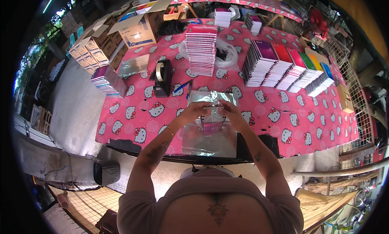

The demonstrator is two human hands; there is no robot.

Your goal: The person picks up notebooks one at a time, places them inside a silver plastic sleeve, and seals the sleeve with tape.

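Both hands are close together over shiny clear plastic sleeves (208, 143) lying at the near edge of the table. My left hand (195, 111) pinches the plastic with bent fingers. Beside it, my right hand (230, 111) grips the same plastic, thumb toward the other thumb. A purplish patch shows through the film just below the hands; I cannot make out what it is. Beyond the left hand lie a blue pen (181, 87) and a black tape dispenser (163, 86) with a roll of tape. A tall stack of spiral notebooks (201, 52) stands straight ahead.
Rows of coloured notebooks (279, 68) stand at the right. To the left are a smaller notebook stack (108, 82), flat plastic packs (133, 66) and cardboard boxes (137, 31). The pink cat-patterned tablecloth (259, 124) covers the table. A wire grille (356, 92) borders the right side.
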